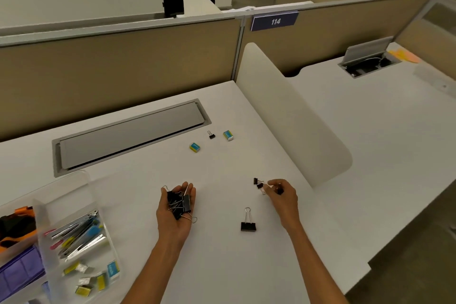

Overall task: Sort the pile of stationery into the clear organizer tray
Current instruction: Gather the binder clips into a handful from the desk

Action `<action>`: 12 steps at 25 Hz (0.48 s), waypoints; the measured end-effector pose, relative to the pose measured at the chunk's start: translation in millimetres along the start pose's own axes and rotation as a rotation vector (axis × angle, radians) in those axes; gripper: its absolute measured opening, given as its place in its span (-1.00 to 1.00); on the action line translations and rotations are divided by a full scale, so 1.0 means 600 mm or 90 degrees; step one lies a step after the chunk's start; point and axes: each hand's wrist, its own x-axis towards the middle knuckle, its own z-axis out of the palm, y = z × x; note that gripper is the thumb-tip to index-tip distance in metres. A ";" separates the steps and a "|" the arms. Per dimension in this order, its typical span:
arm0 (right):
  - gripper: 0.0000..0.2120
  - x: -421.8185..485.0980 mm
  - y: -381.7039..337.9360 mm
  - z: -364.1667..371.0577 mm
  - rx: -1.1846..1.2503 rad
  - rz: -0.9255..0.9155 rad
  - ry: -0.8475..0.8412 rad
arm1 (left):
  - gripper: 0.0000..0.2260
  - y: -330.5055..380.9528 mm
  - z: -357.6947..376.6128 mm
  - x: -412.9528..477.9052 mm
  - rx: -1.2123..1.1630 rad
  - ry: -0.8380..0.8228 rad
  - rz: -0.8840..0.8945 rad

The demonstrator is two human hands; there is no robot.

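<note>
My left hand [175, 215] is palm up over the desk, cupping several black binder clips [180, 203]. Off to the right, my right hand [281, 194] pinches a few small black binder clips [257, 183] by their wire handles, just above the desk. One large black binder clip [248, 224] lies on the desk between the two hands. Farther back sit a tiny binder clip [211, 135] and two yellow-and-blue staple boxes [194, 147] [228, 135]. The clear organizer tray [74, 187] stands at the lower left, holding metal clips, coloured pens and staple boxes.
A grey cable hatch [128, 136] is set into the desk behind the work area. A cream divider panel [291, 116] stands to the right, with a neighbouring desk beyond it. A purple box [19, 271] and an orange-and-black object [14, 227] lie in the tray's left part.
</note>
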 end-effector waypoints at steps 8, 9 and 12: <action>-0.63 0.023 0.021 0.046 -0.205 -0.207 -0.055 | -0.65 -0.027 0.018 -0.019 0.034 -0.011 -0.026; -0.72 0.022 0.022 0.050 -0.227 -0.235 -0.040 | -0.64 -0.029 0.018 -0.021 0.037 -0.011 -0.026; -0.85 0.014 0.028 0.055 -0.324 -0.306 0.006 | -0.64 -0.035 0.021 -0.024 0.043 -0.011 -0.028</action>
